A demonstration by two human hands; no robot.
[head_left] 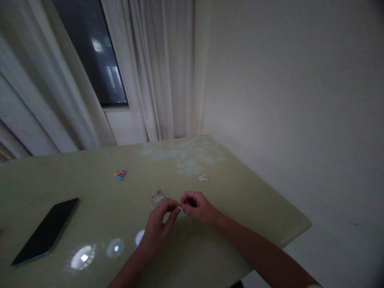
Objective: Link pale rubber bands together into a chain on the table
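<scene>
My left hand (159, 226) and my right hand (196, 207) meet over the pale green table (90, 188), fingertips pinched together on a tiny white piece (181, 209) held between them. Both hands are closed in a pinch. What the piece is stays too small and dim to make out. Just beyond the hands lie small clear and yellowish bits (157, 196) on the tabletop.
A dark phone (46, 231) lies at the left. A small multicoloured cluster (120, 174) sits further back, and a small white piece (203, 178) rests near the table's floral print. Curtains and a dark window stand behind; a bare wall is on the right.
</scene>
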